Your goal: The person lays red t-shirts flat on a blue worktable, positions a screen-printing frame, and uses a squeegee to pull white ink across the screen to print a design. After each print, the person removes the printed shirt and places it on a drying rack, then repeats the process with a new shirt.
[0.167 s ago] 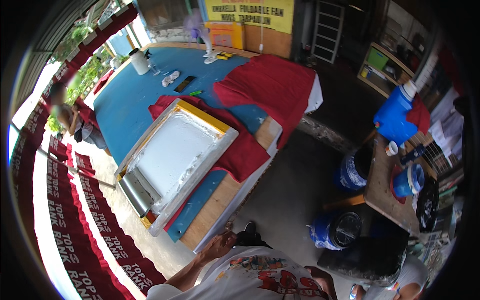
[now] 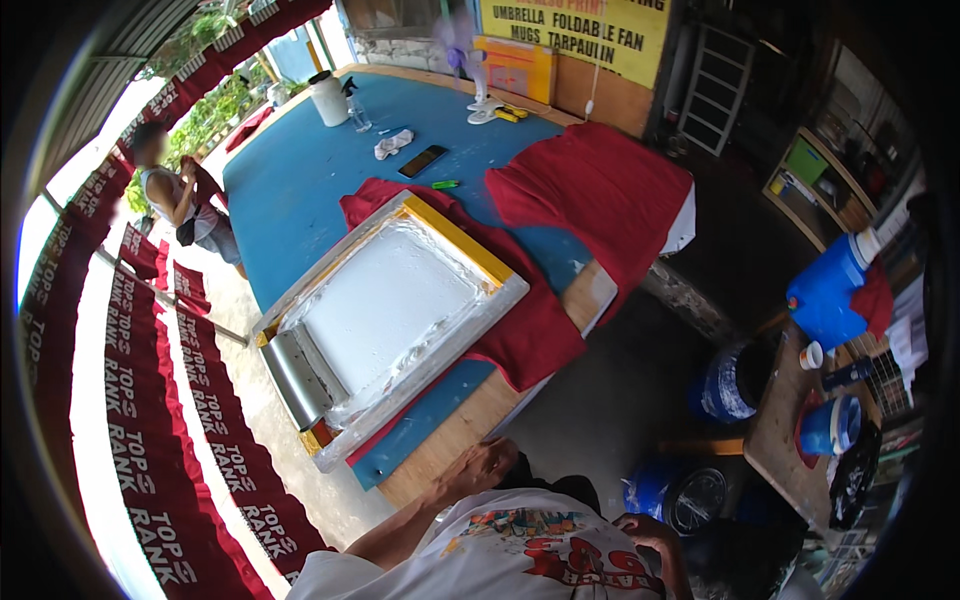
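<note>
Blue covers the top of the big table (image 2: 300, 190), which has a wooden edge on its near side. On it lies a printing frame (image 2: 395, 310) with a yellow bar along its far right side and white paint spread inside. A metal scraper (image 2: 297, 378) rests across the near left end of the frame. Under the frame is a red cloth (image 2: 530, 335), which sticks out on the right. Another red cloth (image 2: 600, 190) hangs over the far right corner of the table.

The left hand (image 2: 487, 467) rests on the near wooden edge of the table, just beside the near corner of the frame. Its fingers are a little bent and it holds nothing. The right hand (image 2: 645, 530) is low down by the person's white shirt (image 2: 520, 550), well apart from the frame. It looks curled, but I cannot tell if it holds anything.

Far off on the table stand a white jug (image 2: 329, 98) and a spray bottle (image 2: 358, 108), with a black phone (image 2: 423, 160) and a green pen (image 2: 446, 184) nearer the frame. Red banners (image 2: 200, 420) with white letters hang in rows on the left. Another person (image 2: 178, 200) stands by them at the far left. On the floor to the right are blue buckets (image 2: 730, 380), and a blue cooler (image 2: 828, 292) sits on a small wooden table (image 2: 775, 430).
</note>
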Demonstrator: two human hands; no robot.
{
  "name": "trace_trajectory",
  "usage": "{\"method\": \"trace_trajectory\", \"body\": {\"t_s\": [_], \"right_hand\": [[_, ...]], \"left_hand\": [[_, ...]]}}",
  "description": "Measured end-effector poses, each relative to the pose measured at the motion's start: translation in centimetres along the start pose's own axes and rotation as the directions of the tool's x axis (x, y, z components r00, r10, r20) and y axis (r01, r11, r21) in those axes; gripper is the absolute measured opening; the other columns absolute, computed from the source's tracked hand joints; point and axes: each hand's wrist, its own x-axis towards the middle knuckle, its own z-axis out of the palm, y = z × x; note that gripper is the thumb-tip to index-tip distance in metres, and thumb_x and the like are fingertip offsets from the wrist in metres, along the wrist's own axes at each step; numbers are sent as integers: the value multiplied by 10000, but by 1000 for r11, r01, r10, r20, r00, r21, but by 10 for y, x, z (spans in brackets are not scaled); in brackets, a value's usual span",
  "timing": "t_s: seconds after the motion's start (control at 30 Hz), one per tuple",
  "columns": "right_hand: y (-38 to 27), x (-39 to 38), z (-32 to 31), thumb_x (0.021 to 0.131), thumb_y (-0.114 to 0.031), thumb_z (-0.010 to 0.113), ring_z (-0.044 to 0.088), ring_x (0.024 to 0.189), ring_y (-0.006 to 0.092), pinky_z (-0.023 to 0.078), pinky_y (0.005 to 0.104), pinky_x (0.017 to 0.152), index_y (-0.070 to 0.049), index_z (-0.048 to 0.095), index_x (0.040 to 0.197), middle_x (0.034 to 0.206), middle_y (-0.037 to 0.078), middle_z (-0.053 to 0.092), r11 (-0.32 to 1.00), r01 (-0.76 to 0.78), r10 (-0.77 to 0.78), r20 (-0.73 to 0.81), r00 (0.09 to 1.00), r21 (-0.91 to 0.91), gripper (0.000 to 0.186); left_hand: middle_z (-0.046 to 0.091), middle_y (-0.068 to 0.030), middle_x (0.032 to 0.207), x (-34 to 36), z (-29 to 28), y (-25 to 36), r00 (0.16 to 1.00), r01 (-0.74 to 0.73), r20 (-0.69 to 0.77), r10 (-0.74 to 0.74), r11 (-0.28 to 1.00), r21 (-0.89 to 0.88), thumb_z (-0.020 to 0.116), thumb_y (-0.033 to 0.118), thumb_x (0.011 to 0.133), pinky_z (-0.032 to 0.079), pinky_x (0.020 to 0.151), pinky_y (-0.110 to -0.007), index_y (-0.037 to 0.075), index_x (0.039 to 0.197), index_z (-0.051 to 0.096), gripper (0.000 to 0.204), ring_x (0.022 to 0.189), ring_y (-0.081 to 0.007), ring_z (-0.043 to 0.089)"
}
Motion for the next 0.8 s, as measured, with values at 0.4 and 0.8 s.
{"method": "trace_trajectory", "body": {"t_s": [0.4,0.8], "right_hand": [[-234,87,-202,947,-303,903,752,1011,196,601,352,902,18,667,1357,1119,150,795,869,449,-465,-28,885,-209,573],[-197,93,-402,893,-375,944,761,1016,234,611,391,917,24,656,1346,1076,173,787,969,241,-247,-278,928,-57,669]], "left_hand": [[747,-177,1073,313,-68,40,823,-309,-376,426,891,333,717,130,1041,610,780,-452,12,1159,723,168,970,-356,761],[712,-217,1282,686,-302,-41,634,550,-760,144,607,573,768,239,938,500,1047,-555,61,1239,741,351,1223,-432,658]]}}
